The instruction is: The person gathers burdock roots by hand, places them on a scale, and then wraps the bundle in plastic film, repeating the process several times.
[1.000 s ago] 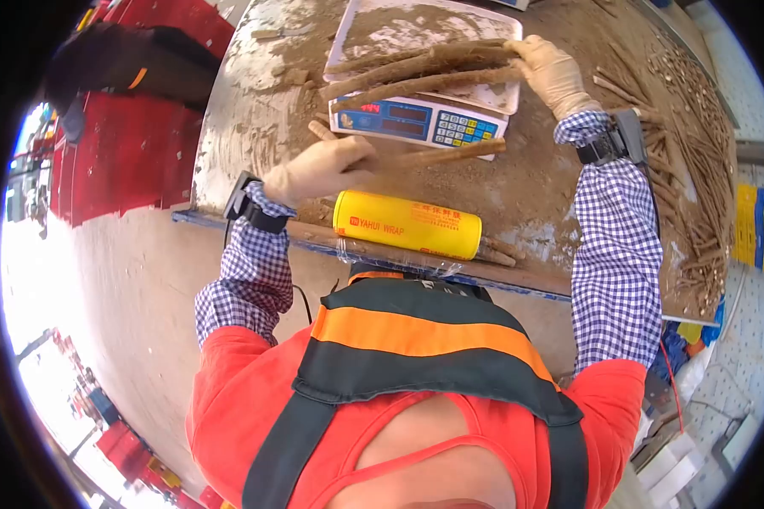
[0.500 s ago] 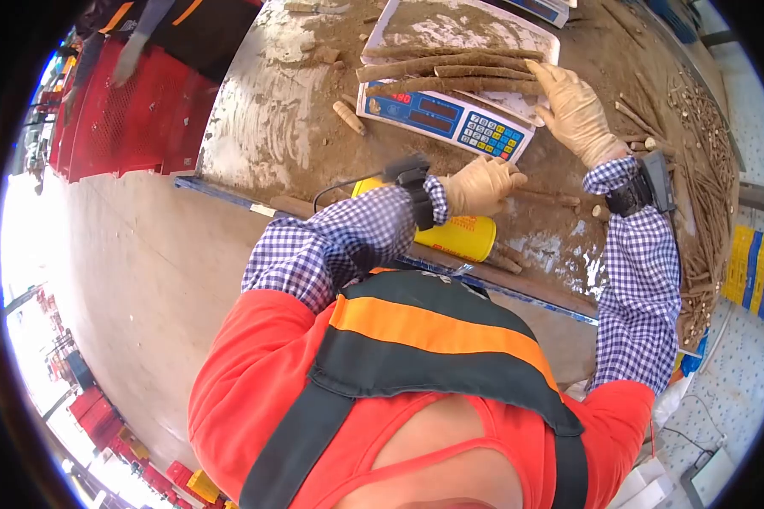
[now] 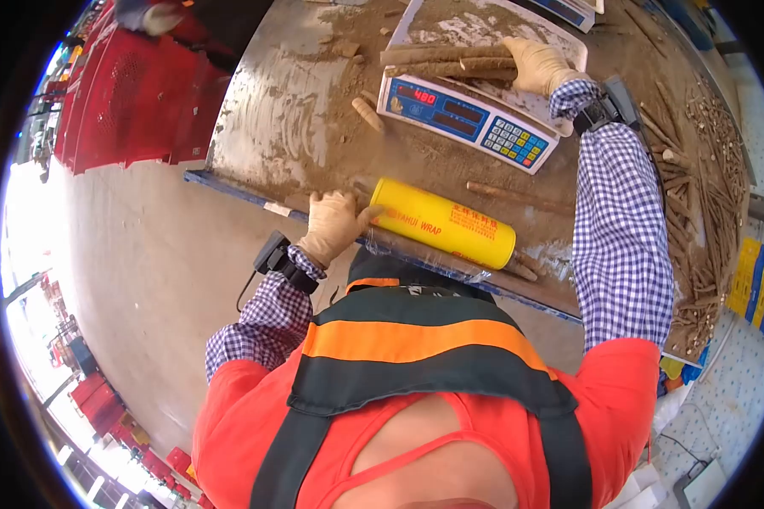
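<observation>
Several long, brown, rough-barked sticks (image 3: 446,61) were bundled over the dirt-streaked white pan (image 3: 484,17) of a blue-panelled electronic scale (image 3: 458,119), toward the far edge of the dusty brown bench (image 3: 293,102); whether they rested on it could not be told. The right hand (image 3: 539,66), gloved in pale rubber, was clasped round their right ends. The left hand (image 3: 333,222), gloved alike, curled its fingers at the bench's near edge, by the left end of a bright yellow, printed, cylindrical wrap roll (image 3: 443,225); whether it gripped anything could not be told. The sticks ran nearly straight without sagging, so they were probably stiff, light enough for one hand, and prone to snapping. Their rough bark likely gave good friction, though round stems could roll against each other. Mid-length seemed the steadier place to grasp.
</observation>
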`<state>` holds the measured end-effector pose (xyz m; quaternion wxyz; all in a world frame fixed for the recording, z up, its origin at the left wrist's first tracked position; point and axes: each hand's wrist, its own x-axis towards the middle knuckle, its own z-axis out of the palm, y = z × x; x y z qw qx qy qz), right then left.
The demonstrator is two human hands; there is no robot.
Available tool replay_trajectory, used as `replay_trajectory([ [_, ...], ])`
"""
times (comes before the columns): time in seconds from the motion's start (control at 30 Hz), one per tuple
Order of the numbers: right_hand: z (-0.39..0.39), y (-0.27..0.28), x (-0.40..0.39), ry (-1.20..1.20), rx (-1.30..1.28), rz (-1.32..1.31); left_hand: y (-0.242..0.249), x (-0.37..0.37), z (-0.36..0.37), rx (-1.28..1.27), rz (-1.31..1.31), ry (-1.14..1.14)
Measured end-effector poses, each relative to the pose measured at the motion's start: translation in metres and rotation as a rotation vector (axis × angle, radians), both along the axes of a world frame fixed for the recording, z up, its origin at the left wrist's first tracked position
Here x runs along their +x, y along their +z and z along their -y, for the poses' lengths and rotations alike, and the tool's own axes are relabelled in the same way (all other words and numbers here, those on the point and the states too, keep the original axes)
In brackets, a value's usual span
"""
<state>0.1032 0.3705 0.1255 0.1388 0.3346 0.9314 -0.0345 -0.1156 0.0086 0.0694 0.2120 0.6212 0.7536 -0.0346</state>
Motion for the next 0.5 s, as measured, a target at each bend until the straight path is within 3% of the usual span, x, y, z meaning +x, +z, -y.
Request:
replay_trajectory([
  [0.1,-0.001,-0.001,0.002,-0.045,0.063,-0.072,-0.027,0.0,0.015,0.063,0.022,-0.019],
  [0.17,0.006,-0.001,0.011,-0.131,0.137,-0.079,-0.013,0.001,0.01,0.028,-0.069,0.044],
  [0.27,0.041,0.015,0.038,-0.209,0.131,-0.228,-0.026,-0.005,0.031,0.157,-0.103,0.061],
  [0.33,0.081,0.028,0.061,-0.246,0.1,-0.258,-0.039,0.001,0.044,0.466,-0.06,-0.099],
  [0.37,0.104,0.033,0.07,-0.257,0.073,-0.305,-0.035,0.011,0.039,0.467,-0.062,-0.107],
  [0.43,0.141,0.029,0.088,-0.256,0.095,-0.462,-0.031,0.034,0.016,0.002,-0.21,-0.033],
  [0.5,0.187,0.042,0.096,-0.332,-0.038,-0.437,-0.029,0.039,0.005,-0.107,-0.171,-0.01],
])
